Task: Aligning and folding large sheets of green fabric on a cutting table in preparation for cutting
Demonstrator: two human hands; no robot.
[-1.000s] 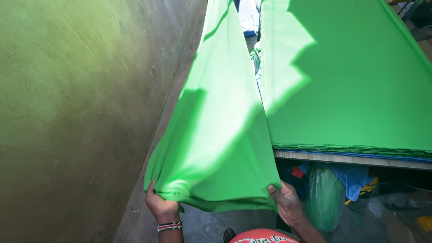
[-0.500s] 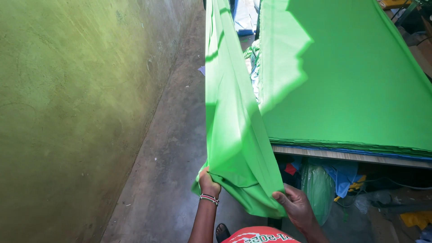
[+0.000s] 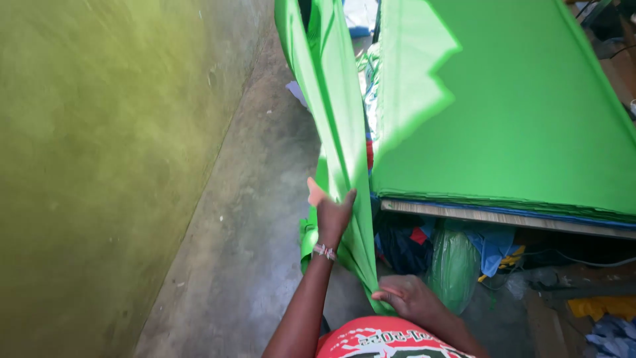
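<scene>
Hanging in a long narrow fold, the bright green cloth (image 3: 334, 132) runs from the top of the view down to the person's two hands, in the gap between the table and a yellow-green wall (image 3: 99, 166). The left hand (image 3: 330, 211) is raised with a beaded bracelet (image 3: 324, 251) at the wrist; its grip is pressed against the cloth's near edge, thumb on one side and fingers on the other, pinching the fold partway up. The right hand (image 3: 405, 296) sits lower, just above the person's red printed shirt (image 3: 384, 338), its grip closed on the bottom end of the cloth where the fabric gathers to a point. To the right, a wide stack of green fabric sheets (image 3: 517, 126) lies flat on the wooden table (image 3: 503, 219), with sunlight cutting a jagged bright patch across it. Under the table edge lie a green plastic bag (image 3: 454, 265) and bundles of blue and red scraps (image 3: 404, 242). A grey concrete floor (image 3: 258, 232) stretches along the foot of the wall.
</scene>
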